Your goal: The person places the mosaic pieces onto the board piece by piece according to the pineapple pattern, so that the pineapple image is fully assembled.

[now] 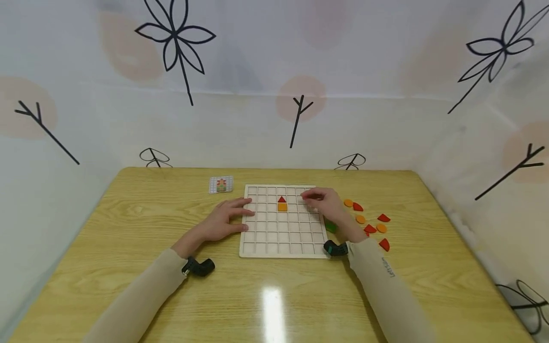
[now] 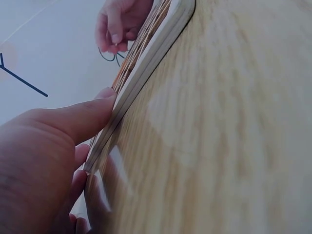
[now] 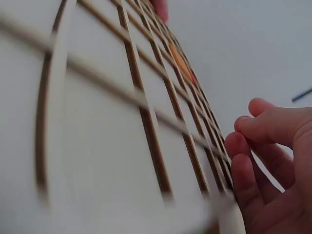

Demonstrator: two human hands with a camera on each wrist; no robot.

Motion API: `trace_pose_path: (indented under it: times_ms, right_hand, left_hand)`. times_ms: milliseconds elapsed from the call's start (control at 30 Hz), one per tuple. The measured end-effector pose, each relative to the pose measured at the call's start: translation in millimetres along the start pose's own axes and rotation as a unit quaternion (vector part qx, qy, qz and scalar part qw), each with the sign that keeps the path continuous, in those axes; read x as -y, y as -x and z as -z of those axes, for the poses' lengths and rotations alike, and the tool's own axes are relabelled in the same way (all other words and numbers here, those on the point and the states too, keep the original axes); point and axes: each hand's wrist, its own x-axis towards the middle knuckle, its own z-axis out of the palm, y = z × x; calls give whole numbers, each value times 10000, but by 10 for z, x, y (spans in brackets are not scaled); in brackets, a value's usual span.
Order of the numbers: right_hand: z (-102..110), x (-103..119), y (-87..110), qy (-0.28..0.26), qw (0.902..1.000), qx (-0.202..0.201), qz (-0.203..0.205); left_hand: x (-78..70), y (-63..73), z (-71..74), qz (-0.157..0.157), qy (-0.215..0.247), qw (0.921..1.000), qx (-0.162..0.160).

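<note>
One left hand (image 1: 219, 222), fingers spread, touching gridded board (image 1: 284, 237); right hand (image 1: 329, 206), fingers pressed together

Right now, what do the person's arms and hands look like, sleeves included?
Both arms wear long, light beige sleeves: the left sleeve shows no lettering, while the right sleeve has small dark lettering, too small to read surely. The left hand and right hand are ungloved. Each wrist carries a bent black device, the left device and right device.
</note>
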Motion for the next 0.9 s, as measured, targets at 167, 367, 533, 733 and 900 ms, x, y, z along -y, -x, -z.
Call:
trace_pose_path:
  times_ms: [167, 367, 533, 733, 900]
  right_hand:
    - [397, -104, 203, 399, 9987, -222, -241]
    - [801, -256, 421, 738, 9952, -434, -474]
    - [998, -329, 559, 1021, 9902, -489, -824]
    - [1069, -304, 587, 1284, 9848, -41, -1166]
    - [1067, -295, 550, 1376, 9832, 75, -1196]
  left_hand:
    - [3, -1, -1, 18, -78, 10000, -2]
    - [10, 4, -1, -6, -42, 10000, -49]
    - [3, -10, -9, -26, 0, 10000, -19]
    - [-3, -5, -12, 30, -34, 10000, -21]
    - [-16, 2, -9, 73, -1, 10000, -25]
